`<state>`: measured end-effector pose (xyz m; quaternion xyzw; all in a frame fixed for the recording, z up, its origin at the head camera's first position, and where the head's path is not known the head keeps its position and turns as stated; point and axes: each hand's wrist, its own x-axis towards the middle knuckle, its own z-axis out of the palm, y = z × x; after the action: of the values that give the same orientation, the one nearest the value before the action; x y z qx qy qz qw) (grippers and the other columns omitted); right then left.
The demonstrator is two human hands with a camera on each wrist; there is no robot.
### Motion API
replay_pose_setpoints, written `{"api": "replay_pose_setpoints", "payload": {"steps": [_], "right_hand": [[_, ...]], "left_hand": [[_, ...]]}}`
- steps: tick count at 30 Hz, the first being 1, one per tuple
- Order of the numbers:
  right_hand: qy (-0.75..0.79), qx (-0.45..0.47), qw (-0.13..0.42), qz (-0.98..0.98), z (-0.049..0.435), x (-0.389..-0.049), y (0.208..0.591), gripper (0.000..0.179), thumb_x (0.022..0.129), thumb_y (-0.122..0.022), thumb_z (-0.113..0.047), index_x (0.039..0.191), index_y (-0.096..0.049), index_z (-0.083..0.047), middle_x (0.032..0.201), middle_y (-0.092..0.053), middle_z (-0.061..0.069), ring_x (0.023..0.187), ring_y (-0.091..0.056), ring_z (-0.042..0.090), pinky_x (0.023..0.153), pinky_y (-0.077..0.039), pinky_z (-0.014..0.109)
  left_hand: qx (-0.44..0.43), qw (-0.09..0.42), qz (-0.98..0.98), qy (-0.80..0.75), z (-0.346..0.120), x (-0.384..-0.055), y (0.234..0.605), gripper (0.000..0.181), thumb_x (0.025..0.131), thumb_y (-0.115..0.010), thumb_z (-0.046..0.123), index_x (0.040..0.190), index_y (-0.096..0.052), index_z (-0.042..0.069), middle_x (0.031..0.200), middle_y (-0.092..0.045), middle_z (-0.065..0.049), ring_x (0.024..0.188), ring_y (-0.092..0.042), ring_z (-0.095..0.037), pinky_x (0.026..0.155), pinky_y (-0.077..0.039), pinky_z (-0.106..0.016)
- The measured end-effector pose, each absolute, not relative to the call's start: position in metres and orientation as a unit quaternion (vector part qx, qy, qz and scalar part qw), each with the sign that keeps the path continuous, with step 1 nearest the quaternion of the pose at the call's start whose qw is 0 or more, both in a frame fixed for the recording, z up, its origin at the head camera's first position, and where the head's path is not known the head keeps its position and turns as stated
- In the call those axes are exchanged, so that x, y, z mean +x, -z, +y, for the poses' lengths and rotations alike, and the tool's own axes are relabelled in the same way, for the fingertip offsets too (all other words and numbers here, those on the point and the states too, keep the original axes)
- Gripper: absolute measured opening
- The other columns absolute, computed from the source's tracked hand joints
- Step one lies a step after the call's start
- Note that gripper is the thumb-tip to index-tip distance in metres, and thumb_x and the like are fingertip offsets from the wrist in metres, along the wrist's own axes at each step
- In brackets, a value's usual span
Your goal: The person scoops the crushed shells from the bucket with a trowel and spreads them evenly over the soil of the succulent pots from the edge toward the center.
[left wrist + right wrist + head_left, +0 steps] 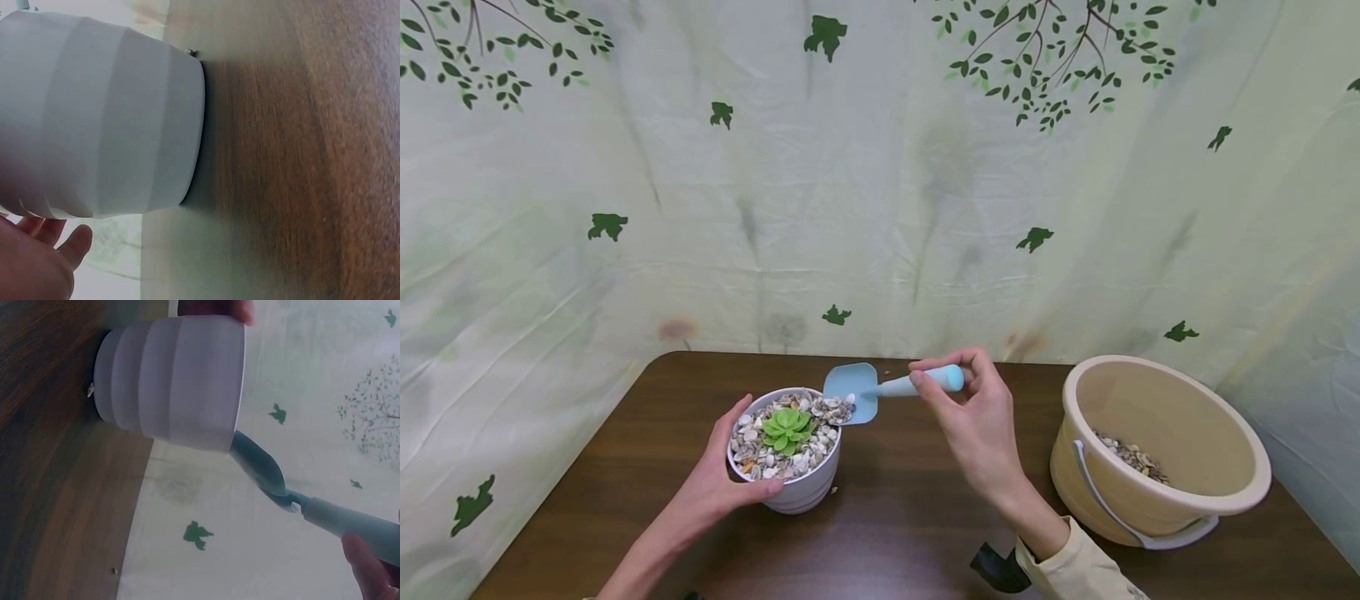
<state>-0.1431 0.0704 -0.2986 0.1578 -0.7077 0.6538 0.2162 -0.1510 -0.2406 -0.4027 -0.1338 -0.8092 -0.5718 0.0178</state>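
Observation:
A white ridged flower pot (805,492) stands on the table, holding a green succulent (787,429) ringed by small shells or pebbles (752,446). My left hand (718,475) grips the pot's left side, thumb at the front and fingers behind. In my right hand (977,425) is a light blue trowel (850,383), pinched by its handle. The blade tilts over the pot's right rim with some shells at its lower edge. In the right wrist view the trowel's blade (259,465) meets the rim of the pot (187,381).
To the right stands a beige bucket (1067,458) with a grey handle (1105,504) and more shells (1131,458) inside. A few stray bits lie on the brown table (887,517). Behind it hangs a leaf-printed curtain (880,208).

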Motion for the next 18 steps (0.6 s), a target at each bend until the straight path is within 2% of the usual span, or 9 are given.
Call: {"api": "replay_pose_setpoints", "payload": {"steps": [5, 10, 15, 18], "right_hand": [[-0.66, 0.16, 0.221, -0.7, 0.071, -0.153, 0.314, 0.025, 0.087, -0.075, -0.008, 0.1, -0.055, -0.002, 0.101, -0.073, 0.006, 0.079, -0.065, 0.019, 0.065, -0.049, 0.021], [-0.654, 0.173, 0.224, -0.702, 0.072, -0.158, 0.322, 0.026, 0.087, -0.077, -0.014, 0.1, -0.055, -0.008, 0.102, -0.073, 0.0, 0.084, -0.067, 0.022, 0.07, -0.053, 0.026], [-0.645, 0.185, 0.235, -0.703, 0.072, -0.158, 0.323, 0.026, 0.087, -0.076, -0.017, 0.101, -0.055, -0.011, 0.103, -0.073, 0.0, 0.081, -0.065, 0.021, 0.068, -0.053, 0.025], [-0.646, 0.187, 0.238, -0.701, 0.072, -0.159, 0.324, 0.026, 0.088, -0.076, -0.016, 0.101, -0.055, -0.011, 0.103, -0.073, 0.0, 0.081, -0.065, 0.022, 0.069, -0.053, 0.026]], "left_hand": [[-0.119, 0.003, -0.811, 0.573, -0.241, -0.149, 0.402, 0.106, 0.076, -0.082, 0.014, 0.157, -0.013, 0.023, 0.155, -0.018, -0.016, 0.135, -0.027, -0.033, 0.094, -0.03, -0.013], [-0.125, -0.013, -0.798, 0.59, -0.244, -0.148, 0.402, 0.099, 0.081, -0.077, 0.012, 0.157, -0.015, 0.027, 0.155, -0.021, -0.015, 0.134, -0.028, -0.031, 0.094, -0.031, -0.014], [-0.131, -0.01, -0.797, 0.589, -0.245, -0.149, 0.401, 0.098, 0.081, -0.077, 0.01, 0.157, -0.016, 0.021, 0.153, -0.024, -0.016, 0.129, -0.035, -0.025, 0.093, -0.036, -0.016], [-0.125, -0.009, -0.798, 0.589, -0.244, -0.15, 0.399, 0.099, 0.08, -0.078, 0.01, 0.157, -0.016, 0.019, 0.152, -0.026, -0.016, 0.128, -0.037, -0.026, 0.092, -0.037, -0.017]]}}
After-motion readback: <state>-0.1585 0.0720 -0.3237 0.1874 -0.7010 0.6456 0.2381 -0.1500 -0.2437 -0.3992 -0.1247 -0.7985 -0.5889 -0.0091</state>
